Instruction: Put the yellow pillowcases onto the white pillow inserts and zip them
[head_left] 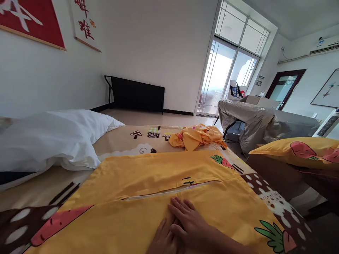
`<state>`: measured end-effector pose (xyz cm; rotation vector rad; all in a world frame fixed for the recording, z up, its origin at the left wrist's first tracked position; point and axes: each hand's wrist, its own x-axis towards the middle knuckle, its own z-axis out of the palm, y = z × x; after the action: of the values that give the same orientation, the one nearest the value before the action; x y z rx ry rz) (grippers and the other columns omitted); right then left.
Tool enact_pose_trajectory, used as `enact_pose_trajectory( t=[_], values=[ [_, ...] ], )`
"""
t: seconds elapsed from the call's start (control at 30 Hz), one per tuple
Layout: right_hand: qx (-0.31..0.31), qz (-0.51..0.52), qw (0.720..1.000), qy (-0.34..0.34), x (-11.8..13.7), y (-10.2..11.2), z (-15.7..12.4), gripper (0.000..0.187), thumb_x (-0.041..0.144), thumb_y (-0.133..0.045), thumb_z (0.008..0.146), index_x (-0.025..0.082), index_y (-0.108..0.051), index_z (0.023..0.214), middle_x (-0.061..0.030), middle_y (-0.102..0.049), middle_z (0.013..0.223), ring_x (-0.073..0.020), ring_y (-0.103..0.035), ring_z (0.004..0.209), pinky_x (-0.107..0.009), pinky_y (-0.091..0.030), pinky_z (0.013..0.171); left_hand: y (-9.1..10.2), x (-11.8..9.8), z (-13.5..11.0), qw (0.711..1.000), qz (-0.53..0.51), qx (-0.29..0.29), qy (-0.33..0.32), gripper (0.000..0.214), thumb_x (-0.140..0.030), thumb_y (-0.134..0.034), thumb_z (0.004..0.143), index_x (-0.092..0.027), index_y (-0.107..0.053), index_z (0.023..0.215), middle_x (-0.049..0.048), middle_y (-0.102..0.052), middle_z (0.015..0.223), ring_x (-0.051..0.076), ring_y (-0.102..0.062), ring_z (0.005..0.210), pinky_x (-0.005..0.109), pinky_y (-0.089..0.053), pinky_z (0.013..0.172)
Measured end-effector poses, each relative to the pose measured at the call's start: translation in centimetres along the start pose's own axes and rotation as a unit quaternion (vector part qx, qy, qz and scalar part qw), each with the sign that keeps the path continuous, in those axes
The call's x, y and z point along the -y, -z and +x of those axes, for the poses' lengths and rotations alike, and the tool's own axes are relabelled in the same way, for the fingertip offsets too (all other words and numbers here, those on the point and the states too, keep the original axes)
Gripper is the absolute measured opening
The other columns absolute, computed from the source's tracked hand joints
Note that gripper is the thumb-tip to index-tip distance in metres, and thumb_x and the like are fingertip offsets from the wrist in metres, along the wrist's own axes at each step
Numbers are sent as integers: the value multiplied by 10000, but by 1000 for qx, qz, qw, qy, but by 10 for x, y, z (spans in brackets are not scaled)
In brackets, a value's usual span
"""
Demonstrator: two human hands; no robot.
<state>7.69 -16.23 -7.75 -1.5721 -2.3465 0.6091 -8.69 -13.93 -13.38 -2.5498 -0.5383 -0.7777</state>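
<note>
Resting on the near half of the yellow pillowcase (111,225), which has a patterned sheet (120,143) beneath it, the right hand (189,220), fingers straight and gripping nothing, overlaps the left hand (164,240), whose grip I cannot tell, perhaps to press the pillowcase flat.

A red hanging (39,21) and a white scroll (85,28) adorn the left wall. A black panel (137,93) stands near glass doors (227,74). Rightward, grey plastic sheeting (254,118) drapes furniture; an air conditioner (327,46) hangs high.
</note>
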Motion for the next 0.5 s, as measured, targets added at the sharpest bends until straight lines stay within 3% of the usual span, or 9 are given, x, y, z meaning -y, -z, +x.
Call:
enact_pose_trajectory(
  t=[0.13, 0.23, 0.3, 0.4, 0.5],
  values=[
    [-1, -41, 999, 16, -30, 15, -16, 547, 466, -318, 948, 271, -258, 1455, -14, -243, 1517, -158, -185, 1406, -376, -147, 1151, -9, 3, -8, 999, -33, 28, 21, 509, -347, -411, 889, -195, -432, 1374, 58, -545, 1323, 185, -515, 1186, 286, -368, 974],
    [-24, -77, 996, -29, -56, 27, -34, 531, 468, -302, 951, 287, -272, 1449, -19, -237, 1517, -174, -198, 1403, -401, -161, 1146, -10, 13, -14, 992, -70, 81, 66, 521, -439, -393, 898, -211, -446, 1363, 55, -501, 1359, 186, -503, 1214, 287, -371, 981],
    [-43, -93, 992, -68, -76, 33, -47, 526, 476, -270, 956, 293, -271, 1449, -16, -231, 1518, -173, -198, 1403, -406, -156, 1147, -7, 29, -23, 977, -95, 139, 129, 525, -479, -359, 906, -251, -415, 1376, 40, -459, 1389, 197, -482, 1242, 322, -369, 1003],
    [-67, -119, 982, -134, -108, 40, -68, 532, 489, -233, 957, 297, -250, 1453, -3, -198, 1528, -159, -177, 1408, -392, -162, 1146, 0, 65, -57, 943, -91, 205, 247, 515, -477, -323, 902, -293, -392, 1379, 24, -403, 1429, 230, -406, 1307, 429, -331, 1051],
    [-89, -171, 954, -228, -138, 44, -89, 562, 504, -206, 950, 264, -246, 1456, -6, -221, 1523, -159, -177, 1408, -398, -168, 1143, 11, 105, -109, 925, -53, 202, 317, 505, -438, -364, 845, -284, -518, 1301, 10, -426, 1422, 245, -368, 1331, 462, -298, 1077]
  ],
)
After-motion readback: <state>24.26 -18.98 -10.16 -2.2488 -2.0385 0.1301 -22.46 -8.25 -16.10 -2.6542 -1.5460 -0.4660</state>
